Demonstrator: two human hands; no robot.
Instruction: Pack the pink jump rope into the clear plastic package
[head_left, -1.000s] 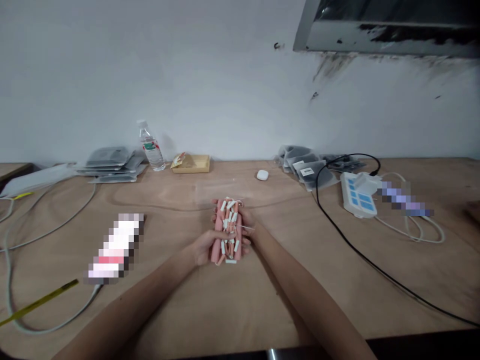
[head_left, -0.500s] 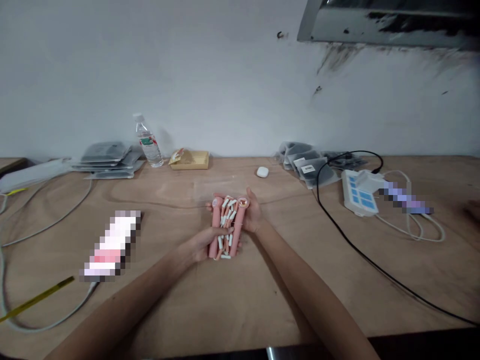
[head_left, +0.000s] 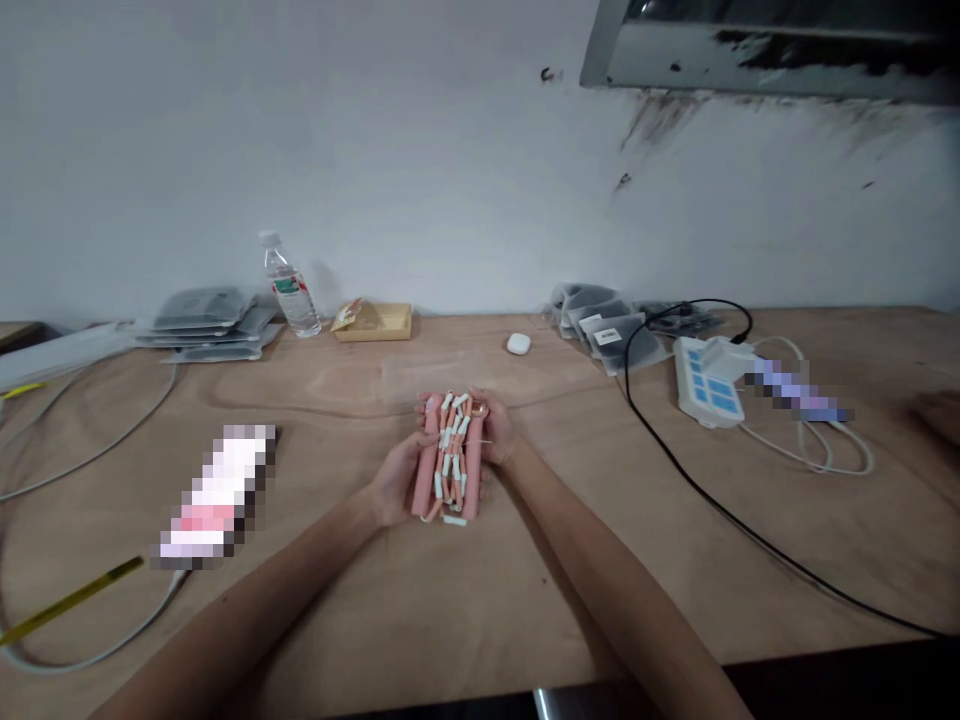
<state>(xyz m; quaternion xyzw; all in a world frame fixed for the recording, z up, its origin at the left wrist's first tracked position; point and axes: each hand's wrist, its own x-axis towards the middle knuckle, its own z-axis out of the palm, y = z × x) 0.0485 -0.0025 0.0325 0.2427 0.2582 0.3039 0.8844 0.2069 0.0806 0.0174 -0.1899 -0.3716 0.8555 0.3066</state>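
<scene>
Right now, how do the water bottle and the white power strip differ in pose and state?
The water bottle stands upright by the wall, left of the hands; the white power strip lies flat on the right. The bottle is clear with a white cap, no cords attached; the strip is opaque white with blue sockets, with cables running from it. Both rest untouched on the wooden table.

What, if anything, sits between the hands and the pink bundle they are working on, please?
Nothing visible: the left hand and right hand both grip the pink bundle directly, one on each side, above the table.
</scene>
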